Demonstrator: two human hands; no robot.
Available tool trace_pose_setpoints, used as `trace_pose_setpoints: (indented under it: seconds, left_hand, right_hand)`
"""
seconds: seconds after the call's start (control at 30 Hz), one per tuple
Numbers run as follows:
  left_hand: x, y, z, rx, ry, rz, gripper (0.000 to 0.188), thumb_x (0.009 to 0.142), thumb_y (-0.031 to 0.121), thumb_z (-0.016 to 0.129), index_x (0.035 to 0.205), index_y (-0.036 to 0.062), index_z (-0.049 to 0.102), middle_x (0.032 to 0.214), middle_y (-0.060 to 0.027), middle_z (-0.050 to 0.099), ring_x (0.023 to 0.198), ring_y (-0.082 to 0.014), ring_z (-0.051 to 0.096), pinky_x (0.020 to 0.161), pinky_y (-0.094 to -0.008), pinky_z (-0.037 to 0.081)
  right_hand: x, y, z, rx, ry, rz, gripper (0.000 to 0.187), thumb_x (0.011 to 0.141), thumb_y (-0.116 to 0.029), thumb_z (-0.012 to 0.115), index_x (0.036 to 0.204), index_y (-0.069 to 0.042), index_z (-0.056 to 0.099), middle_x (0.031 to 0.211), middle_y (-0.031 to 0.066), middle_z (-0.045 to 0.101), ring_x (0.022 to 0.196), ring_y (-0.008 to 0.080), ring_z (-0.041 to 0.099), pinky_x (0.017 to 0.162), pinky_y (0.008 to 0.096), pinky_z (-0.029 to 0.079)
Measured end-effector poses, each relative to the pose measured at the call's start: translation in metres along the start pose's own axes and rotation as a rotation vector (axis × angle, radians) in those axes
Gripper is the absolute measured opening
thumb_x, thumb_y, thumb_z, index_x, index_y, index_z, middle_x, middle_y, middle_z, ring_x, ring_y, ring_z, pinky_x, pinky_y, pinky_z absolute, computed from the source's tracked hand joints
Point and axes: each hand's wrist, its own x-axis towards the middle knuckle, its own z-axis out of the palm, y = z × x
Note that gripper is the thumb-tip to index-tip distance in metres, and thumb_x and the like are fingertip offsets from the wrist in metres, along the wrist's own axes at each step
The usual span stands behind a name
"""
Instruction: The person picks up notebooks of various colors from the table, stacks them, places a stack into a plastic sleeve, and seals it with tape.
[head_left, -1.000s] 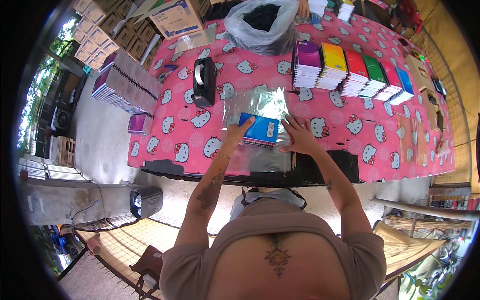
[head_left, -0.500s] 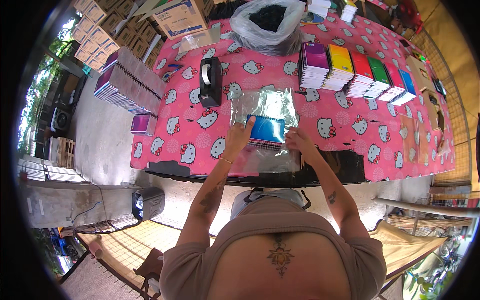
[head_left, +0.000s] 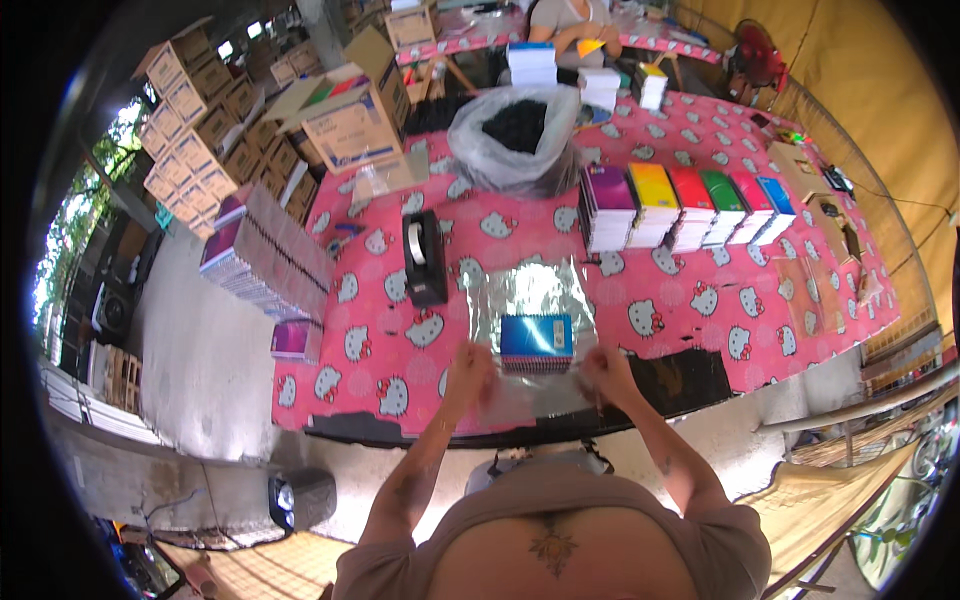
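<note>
A stack of small spiral notebooks [head_left: 536, 338] with a blue cover on top lies on a clear plastic sheet [head_left: 530, 290] near the front of the table. My left hand [head_left: 471, 376] is at the sheet's near left side, a little apart from the stack. My right hand [head_left: 606, 374] is at the near right side, also beside the stack. Both hands look closed with the fingers curled in on the plastic, though motion blurs the fingertips. A black tape dispenser [head_left: 424, 258] with a pale roll stands beyond my left hand.
Rows of stacked notebooks [head_left: 690, 205] in several colours stand at the right. Tall notebook stacks [head_left: 268, 245] line the table's left edge. An open carton [head_left: 350, 125] and a plastic bag of black material [head_left: 515, 150] are farther back. Another person [head_left: 572, 22] sits beyond.
My left hand has let go of the top notebook and moved to the plastic's left side. My right hand stays by the right side. The view has tipped up, showing more of the far background.
</note>
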Motion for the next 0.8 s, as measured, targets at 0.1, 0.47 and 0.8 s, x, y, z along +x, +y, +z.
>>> trace_pose_setpoints:
  seconds: [0.1,0.47,0.8]
  left_hand:
    - [-0.038,0.044,-0.002,0.635,-0.395,0.380,0.018,0.091,0.026,0.068,0.096,0.0093,0.064,0.083,-0.0082,0.065,0.073,-0.0204,0.062,0.061,-0.0363,0.049]
    - [-0.039,0.048,-0.016,0.877,-0.463,0.675,0.014,0.088,0.022,0.066,0.098,0.0125,0.069,0.087,-0.0101,0.065,0.086,-0.0326,0.063,0.076,-0.0435,0.049]
    - [0.025,0.063,-0.015,0.304,-0.247,0.115,0.024,0.093,0.024,0.068,0.104,0.0039,0.073,0.087,-0.0034,0.072,0.082,-0.0134,0.065,0.072,-0.0296,0.051]
  right_hand:
    - [-0.043,-0.015,-0.016,-0.400,-0.175,-0.467,0.020,0.084,-0.020,0.073,0.096,-0.006,0.065,0.087,0.0094,0.068,0.079,0.0274,0.066,0.069,0.0387,0.051]
    - [-0.057,-0.052,-0.001,-0.602,-0.176,-0.491,0.019,0.091,-0.025,0.068,0.097,-0.008,0.067,0.087,0.0114,0.069,0.080,0.0319,0.068,0.069,0.0421,0.051]
    - [-0.025,-0.080,0.021,-0.714,0.595,-0.437,0.029,0.086,-0.017,0.066,0.113,-0.011,0.066,0.119,0.0083,0.063,0.109,0.0286,0.060,0.084,0.0458,0.047]
